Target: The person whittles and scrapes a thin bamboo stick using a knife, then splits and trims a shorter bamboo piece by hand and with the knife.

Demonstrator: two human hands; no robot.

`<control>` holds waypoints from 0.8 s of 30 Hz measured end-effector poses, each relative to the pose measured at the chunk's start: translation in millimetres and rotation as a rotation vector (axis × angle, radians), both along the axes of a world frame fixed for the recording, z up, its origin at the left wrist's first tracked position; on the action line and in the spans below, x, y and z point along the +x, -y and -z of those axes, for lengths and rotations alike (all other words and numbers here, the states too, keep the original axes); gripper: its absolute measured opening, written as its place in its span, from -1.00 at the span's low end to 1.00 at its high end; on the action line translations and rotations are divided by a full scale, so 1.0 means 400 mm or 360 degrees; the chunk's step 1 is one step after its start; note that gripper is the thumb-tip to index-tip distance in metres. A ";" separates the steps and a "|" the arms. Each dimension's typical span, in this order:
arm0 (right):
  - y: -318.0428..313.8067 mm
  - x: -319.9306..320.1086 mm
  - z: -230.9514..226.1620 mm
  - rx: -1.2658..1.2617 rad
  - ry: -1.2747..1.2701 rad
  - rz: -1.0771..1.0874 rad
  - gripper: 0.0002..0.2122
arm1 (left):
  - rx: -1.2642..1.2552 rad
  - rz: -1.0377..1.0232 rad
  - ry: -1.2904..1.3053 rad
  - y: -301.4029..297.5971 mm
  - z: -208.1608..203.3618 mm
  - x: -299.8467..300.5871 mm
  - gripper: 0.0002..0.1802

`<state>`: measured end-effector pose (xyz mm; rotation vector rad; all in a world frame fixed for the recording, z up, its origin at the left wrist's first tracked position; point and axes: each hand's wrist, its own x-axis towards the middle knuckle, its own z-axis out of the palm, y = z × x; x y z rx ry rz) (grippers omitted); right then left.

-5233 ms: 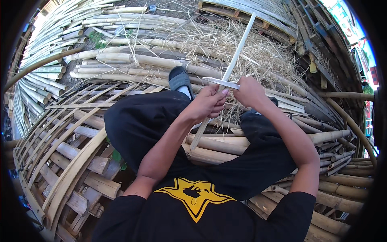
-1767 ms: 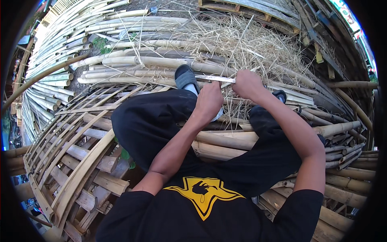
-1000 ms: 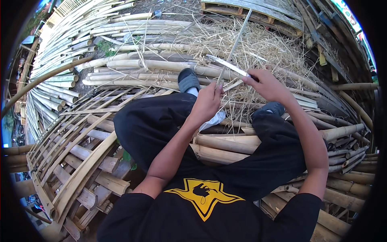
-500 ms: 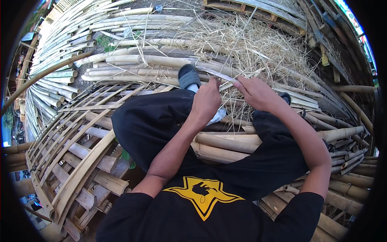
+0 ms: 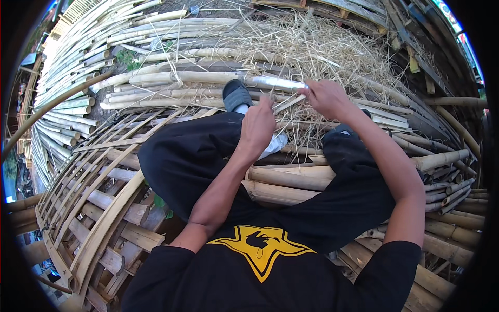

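Near straw (image 5: 332, 52) and poles (image 5: 202, 78), a shiny knife (image 5: 278, 83) is gripped by the right hand (image 5: 326, 99); the left hand (image 5: 258, 125) is curled, hold unclear.

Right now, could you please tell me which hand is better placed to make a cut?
Likely the right hand: it grips the knife, which points leftward, above the left hand in the picture. The left hand's blurred fingers leave its hold unclear.

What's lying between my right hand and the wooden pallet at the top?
In the head view, a heap of thin pale strips lies between your right hand and the wooden pallet.
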<state>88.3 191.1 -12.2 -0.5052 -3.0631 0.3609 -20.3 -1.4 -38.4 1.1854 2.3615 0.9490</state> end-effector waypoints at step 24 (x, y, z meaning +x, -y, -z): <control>0.011 -0.004 -0.096 -0.0528 0.0283 0.0563 -0.60 | 0.0564 0.0280 0.2288 -0.034 -0.022 0.000 -0.76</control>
